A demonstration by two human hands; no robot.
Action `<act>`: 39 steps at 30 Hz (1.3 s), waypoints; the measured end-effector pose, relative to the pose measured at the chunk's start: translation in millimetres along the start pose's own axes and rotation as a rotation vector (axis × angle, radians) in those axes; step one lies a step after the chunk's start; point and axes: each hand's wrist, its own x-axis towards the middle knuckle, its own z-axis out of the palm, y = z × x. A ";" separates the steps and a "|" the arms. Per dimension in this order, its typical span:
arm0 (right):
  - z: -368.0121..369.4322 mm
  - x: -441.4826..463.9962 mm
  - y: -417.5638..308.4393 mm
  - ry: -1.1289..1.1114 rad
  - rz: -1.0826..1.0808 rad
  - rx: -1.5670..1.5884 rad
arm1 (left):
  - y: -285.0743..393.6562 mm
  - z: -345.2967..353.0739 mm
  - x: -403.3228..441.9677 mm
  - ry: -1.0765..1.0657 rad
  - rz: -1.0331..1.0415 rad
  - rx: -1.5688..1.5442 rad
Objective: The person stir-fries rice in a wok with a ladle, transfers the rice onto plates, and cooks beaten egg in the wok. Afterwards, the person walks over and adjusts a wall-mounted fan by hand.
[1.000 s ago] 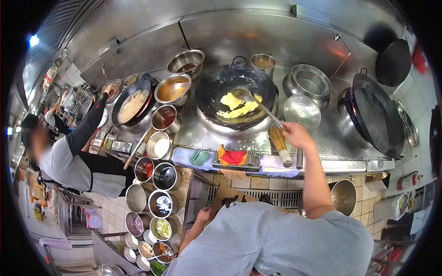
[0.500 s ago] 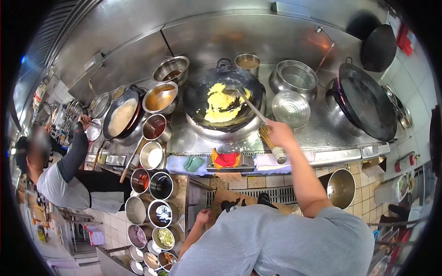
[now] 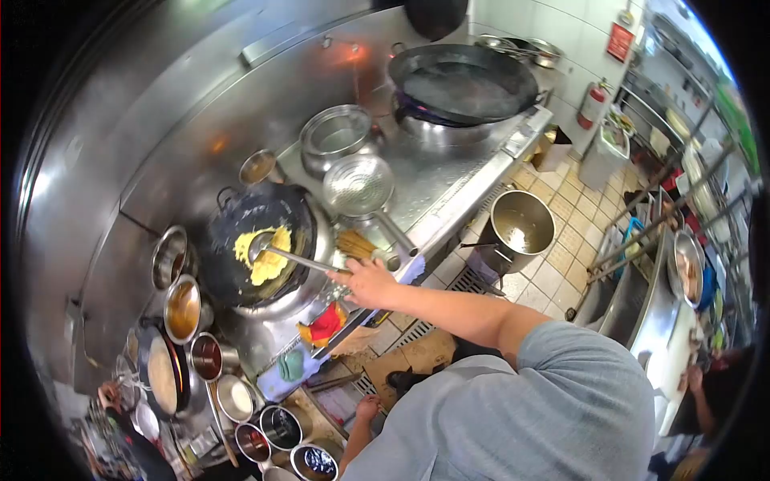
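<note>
Near the middle of the view my right hand (image 3: 365, 283) is closed round the handle of a metal ladle (image 3: 297, 258). The ladle's bowl rests on yellow scrambled egg (image 3: 273, 267) inside a black wok (image 3: 216, 250). A bamboo brush (image 3: 358, 244) lies just above that hand, beside a perforated strainer (image 3: 358, 186). Low in the view, my left hand (image 3: 368, 408) hangs beside my body with its fingers curled; whether it holds anything is too small to tell. Between the hands, red and yellow cloths (image 3: 323, 324) and a green cloth (image 3: 291, 365) lie along the stove edge.
A large dark wok (image 3: 465, 84) stands at the back, with a lidded pot (image 3: 336, 135) left of it. Metal bowls (image 3: 183, 309) and seasoning pots (image 3: 281, 426) line the lower left. A tall pot (image 3: 521, 224) stands right. Other people are at lower left and far right.
The view has swung to the right, showing more of the floor and the right side. The ladle has moved within the egg, which has been spread and gathered. My right hand keeps its grip.
</note>
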 end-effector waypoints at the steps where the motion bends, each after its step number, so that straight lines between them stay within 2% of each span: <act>1: -9.9 -10.3 1.7 0.017 0.020 -0.003 | 1.7 -4.5 4.7 0.001 0.025 0.103; 2: -23.1 -21.9 2.7 -0.004 0.038 0.134 | 17.5 -7.6 -0.4 -0.005 0.037 0.124; 3: -33.9 -35.8 5.0 -0.021 0.056 0.273 | 32.6 -11.0 -8.0 0.060 -0.039 -0.025; 4: -39.3 -55.1 8.6 0.066 0.058 0.338 | 47.9 -11.7 -12.9 0.123 -0.114 -0.174; 6: -23.0 -94.7 33.8 0.018 -0.007 0.518 | 53.2 -10.6 -9.0 0.095 -0.045 -0.112; 7: -10.4 -119.0 47.9 0.040 -0.058 0.499 | 56.6 -6.1 -6.1 0.074 0.013 -0.078; 8: -24.9 -147.3 58.5 -0.090 -0.019 0.528 | 69.6 3.3 -9.8 0.075 0.020 0.026; 9: -25.9 -177.1 73.5 -0.076 -0.011 0.567 | 84.8 14.2 -11.3 0.067 0.038 0.044; 11: -27.3 -235.6 103.0 -0.090 0.033 0.593 | 106.9 45.8 -13.7 0.011 0.005 0.454; 12: -29.0 -262.7 118.7 -0.120 0.072 0.583 | 114.1 69.6 -14.0 0.022 -0.053 0.265; 13: -30.1 -287.5 137.1 -0.075 0.054 0.606 | 124.4 96.4 -7.2 0.030 -0.051 0.254; 15: -38.6 -333.2 169.1 -0.030 0.026 0.656 | 144.0 129.3 -6.1 -0.220 0.317 0.541; 16: -54.1 -351.2 185.8 -0.069 0.087 0.596 | 171.9 157.2 -17.4 -0.224 0.159 0.386; 17: -69.3 -363.0 201.6 -0.102 0.155 0.531 | 205.5 194.0 -21.7 -0.226 0.010 0.235; 19: -111.8 -385.6 227.1 -0.070 0.255 0.559 | 271.5 251.5 -27.6 -0.313 0.078 0.599; 21: -146.0 -405.2 258.9 -0.057 0.355 0.576 | 276.1 302.9 15.0 -0.378 0.425 0.661; 23: -169.3 -412.8 292.6 0.090 0.506 0.668 | 319.4 351.6 16.9 -0.399 0.332 0.502; 29: -223.9 -426.8 395.2 0.314 0.555 0.861 | 407.1 432.5 72.6 -0.552 0.390 0.553; 31: -242.1 -431.7 432.0 0.295 0.565 0.845 | 434.9 458.3 94.9 -0.520 0.395 0.748; 33: -263.4 -429.9 471.8 0.209 0.537 0.880 | 450.3 489.4 134.7 -0.535 0.397 0.737; 35: -265.4 -431.4 524.0 0.172 0.587 0.926 | 472.1 521.7 165.8 -0.603 0.392 0.621; 36: -255.4 -433.0 556.8 0.176 0.630 0.970 | 490.7 533.9 173.7 -0.569 0.541 0.685; 38: -216.3 -452.7 627.7 0.220 0.729 1.056 | 534.7 565.5 182.7 -0.468 0.613 0.689; 39: -192.2 -467.7 660.7 0.238 0.925 1.124 | 567.1 577.7 182.0 -0.515 0.559 0.647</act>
